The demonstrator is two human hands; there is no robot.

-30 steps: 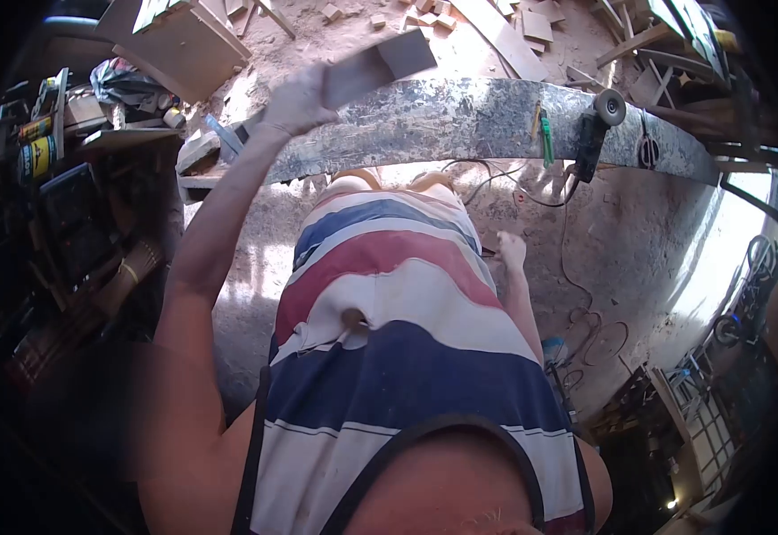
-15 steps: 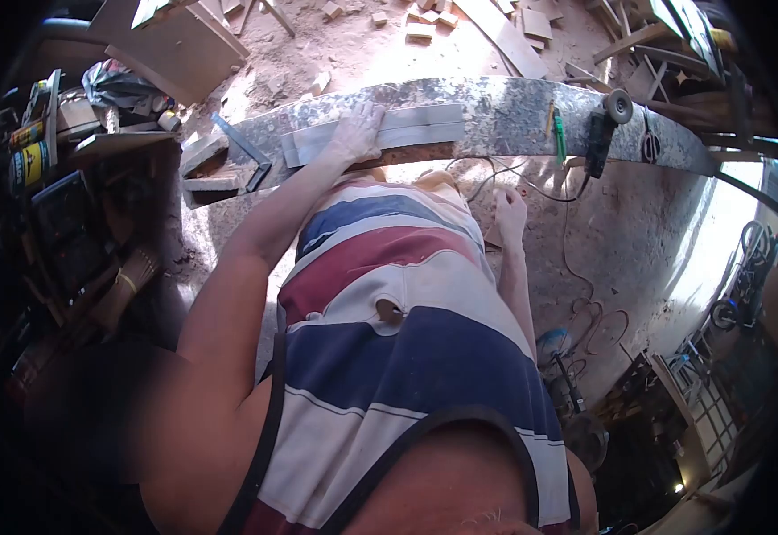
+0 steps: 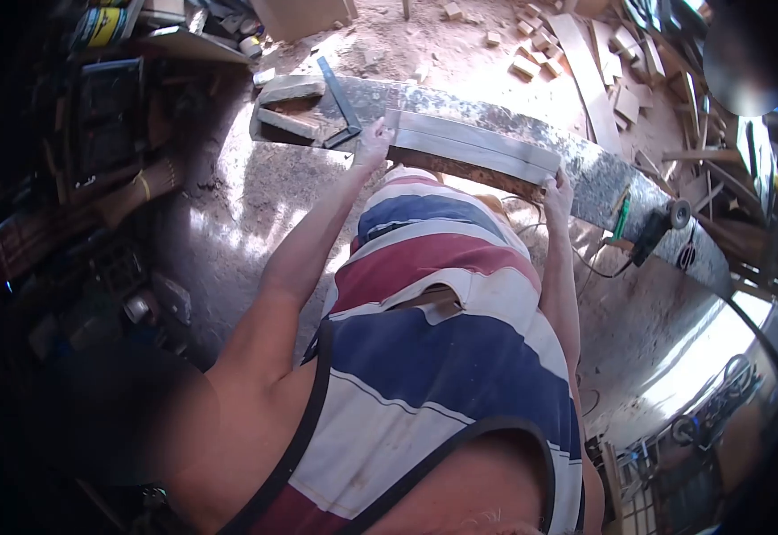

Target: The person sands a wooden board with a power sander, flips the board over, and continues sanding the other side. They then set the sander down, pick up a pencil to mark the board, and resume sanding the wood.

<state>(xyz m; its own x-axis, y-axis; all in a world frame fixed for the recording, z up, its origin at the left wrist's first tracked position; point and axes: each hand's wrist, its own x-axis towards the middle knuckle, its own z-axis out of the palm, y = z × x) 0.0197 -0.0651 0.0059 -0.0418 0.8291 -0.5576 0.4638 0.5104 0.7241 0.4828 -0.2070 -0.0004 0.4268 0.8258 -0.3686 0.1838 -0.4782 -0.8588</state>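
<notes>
1. The plank (image 3: 473, 147) is long, flat and straight-edged, of weathered grey wood. A line runs down its length, and I cannot tell whether it is one board or two laid together.
2. It lies on the near edge of the bench (image 3: 605, 178), a long slab with a mottled, paint-flecked grey top and a raw brown underside that shows just below the plank.
3. The left hand (image 3: 373, 143) is closed over the plank's left end and the right hand (image 3: 558, 192) over its right end. The hands are well apart, with the whole plank between them.
4. A dark metal carpenter's square (image 3: 340, 102) lies flat on the bench's left end, just beside the left hand, next to a rough wooden block (image 3: 289, 89).
5. An angle grinder (image 3: 658, 228) with a round disc sits on the bench to the right of the right hand, with its cord hanging off the edge.
6. The fingertips of both hands are hidden behind the plank's ends. The striped shirt covers the floor directly below the bench edge, and the dark left and right margins are hard to read.
7. Pale wood offcuts (image 3: 585, 62) litter the sandy floor beyond the bench. The bench top between the plank and the grinder is bare.
</notes>
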